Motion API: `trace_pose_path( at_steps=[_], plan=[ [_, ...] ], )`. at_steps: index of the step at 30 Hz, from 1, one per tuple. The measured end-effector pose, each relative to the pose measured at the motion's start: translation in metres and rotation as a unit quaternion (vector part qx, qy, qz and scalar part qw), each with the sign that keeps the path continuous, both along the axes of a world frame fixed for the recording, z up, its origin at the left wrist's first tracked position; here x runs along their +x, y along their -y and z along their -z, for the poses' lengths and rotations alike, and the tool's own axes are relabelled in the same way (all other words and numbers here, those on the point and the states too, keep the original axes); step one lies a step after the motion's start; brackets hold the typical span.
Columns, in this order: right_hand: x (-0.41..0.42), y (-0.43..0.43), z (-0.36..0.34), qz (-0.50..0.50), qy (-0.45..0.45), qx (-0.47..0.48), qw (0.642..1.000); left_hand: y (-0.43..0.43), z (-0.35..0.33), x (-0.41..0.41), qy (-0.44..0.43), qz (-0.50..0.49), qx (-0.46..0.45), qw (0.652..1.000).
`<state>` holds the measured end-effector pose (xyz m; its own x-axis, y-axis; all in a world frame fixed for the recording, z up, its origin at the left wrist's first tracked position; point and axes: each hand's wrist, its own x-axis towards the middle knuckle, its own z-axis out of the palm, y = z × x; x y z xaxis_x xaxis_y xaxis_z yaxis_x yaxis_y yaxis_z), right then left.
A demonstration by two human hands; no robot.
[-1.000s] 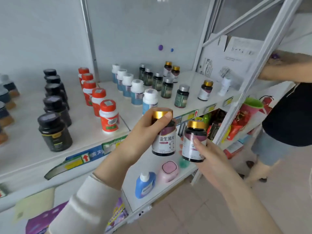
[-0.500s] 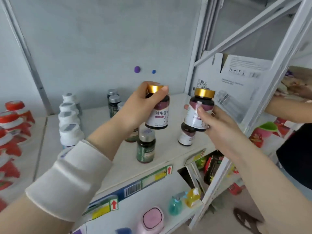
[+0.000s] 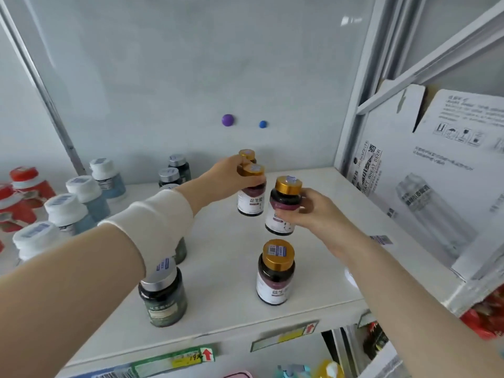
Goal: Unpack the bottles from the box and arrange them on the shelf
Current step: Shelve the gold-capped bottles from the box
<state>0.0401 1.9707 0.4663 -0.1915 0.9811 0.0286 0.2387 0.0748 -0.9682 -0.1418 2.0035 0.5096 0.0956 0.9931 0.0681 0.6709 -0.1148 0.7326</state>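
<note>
I am watching my left grip (image 3: 231, 175) clenching from the left round the neck of a dark gold-capped bottle with a white label (image 3: 251, 199). The bottle is hanging upright over the back of the white shelf (image 3: 321, 271), though I cannot tell whether its base is touching. My right grip (image 3: 313, 211) is grasping a second gold-capped bottle (image 3: 283, 205) from the right, tilting it slightly, just beside the first. A third gold-capped bottle (image 3: 275, 274) is standing free near the shelf's front edge, below the right grip and apart from it. The white cardboard box (image 3: 436, 186) is sitting to the right of the shelf.
</note>
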Motion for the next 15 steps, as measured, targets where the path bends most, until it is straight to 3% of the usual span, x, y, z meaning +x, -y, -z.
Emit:
trace_pose_path(
  at_steps=[9, 15],
  plan=[
    [-0.017, -0.013, 0.025, -0.068, 0.108, -0.021, 0.992, -0.022, 0.019, 0.001, -0.156, 0.059, -0.048, 0.985],
    [-0.018, -0.013, 0.027, -0.066, 0.142, -0.022, 0.987, -0.026, 0.019, 0.003, -0.189, 0.069, -0.038, 0.979]
  ],
)
